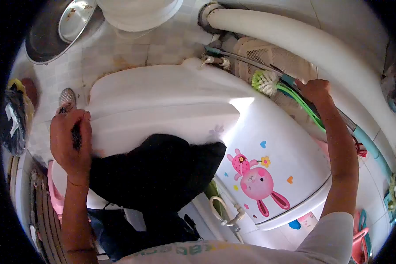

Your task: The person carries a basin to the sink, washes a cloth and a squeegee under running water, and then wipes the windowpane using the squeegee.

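My left hand (71, 143) is closed around a dark, rough-textured thing at the left, beside the white toilet (163, 86). On the far side of the toilet tank, my right hand (316, 93) is closed beside a metal pole (246, 60) with teal sections. What its fingers hold is hidden. Close below it lies a brush (265, 82) with white and green bristles and a bright green handle. A black cloth item (158, 171) covers the near part of the toilet. The tank lid (277, 145) carries a pink rabbit sticker.
A thick white pipe (295, 33) curves behind the tank. A metal basin (44, 37) and a white bucket (138, 15) stand at the top left. Black bag (14, 119) at the far left; hose fitting (233, 216) below the tank.
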Demonstrator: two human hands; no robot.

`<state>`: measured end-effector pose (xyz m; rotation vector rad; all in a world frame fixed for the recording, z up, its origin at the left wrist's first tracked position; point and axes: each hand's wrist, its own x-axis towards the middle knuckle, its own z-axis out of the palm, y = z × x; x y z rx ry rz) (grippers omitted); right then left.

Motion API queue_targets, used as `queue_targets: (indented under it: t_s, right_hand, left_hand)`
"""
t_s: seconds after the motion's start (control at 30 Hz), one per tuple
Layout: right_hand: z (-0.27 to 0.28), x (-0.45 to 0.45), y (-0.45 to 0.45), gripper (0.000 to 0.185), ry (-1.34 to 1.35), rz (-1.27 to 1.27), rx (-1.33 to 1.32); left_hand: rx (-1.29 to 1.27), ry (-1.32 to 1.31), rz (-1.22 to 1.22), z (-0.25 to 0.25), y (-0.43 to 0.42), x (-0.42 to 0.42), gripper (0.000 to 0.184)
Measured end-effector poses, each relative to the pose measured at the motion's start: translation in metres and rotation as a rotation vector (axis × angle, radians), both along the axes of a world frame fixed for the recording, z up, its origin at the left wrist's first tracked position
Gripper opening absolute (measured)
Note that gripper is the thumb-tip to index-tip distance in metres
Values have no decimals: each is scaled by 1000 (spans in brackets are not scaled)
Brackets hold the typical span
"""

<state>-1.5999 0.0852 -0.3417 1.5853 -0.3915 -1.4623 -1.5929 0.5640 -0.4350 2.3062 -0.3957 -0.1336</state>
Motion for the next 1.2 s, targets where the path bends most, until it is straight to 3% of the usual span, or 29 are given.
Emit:
queue_targets:
  t_s: [0.13,0.33,0.43,0.53,0.73,0.83,0.93,1.03,1.13,1.2]
  right_hand:
    - [-13,-28,-30,64,-297,590,294]
    - [-36,-7,-51,55,-24,288,243]
    - [-43,0,-42,55,-227,187,346]
    - [-57,-6,-38,57,-160,437,229]
    - [-67,-5,-45,58,-333,337,169]
    - [-70,10,-32,65,-99,136,22]
    - [-57,-1,-23,65,-80,369,160]
    - [-63,0,-30,60,-107,214,154]
    - [-79,13,-8,47,-15,-108,115]
    - [-90,4,-13,38,-23,273,169]
  left_hand:
    - [20,-31,-27,3,-1,2,16]
    - [-6,-3,-16,0,0,0,16]
    - [4,-20,-33,-1,0,1,16]
    - [-17,33,1,-1,3,-3,17]
    - [-9,-19,-28,0,0,1,17]
    - [-59,69,-31,-1,4,1,18]
    - [-56,32,-57,-3,5,2,18]
    - [-19,14,-77,-2,6,5,19]
    - [-14,34,-67,1,5,6,19]
    - [-17,57,-108,0,7,8,20]
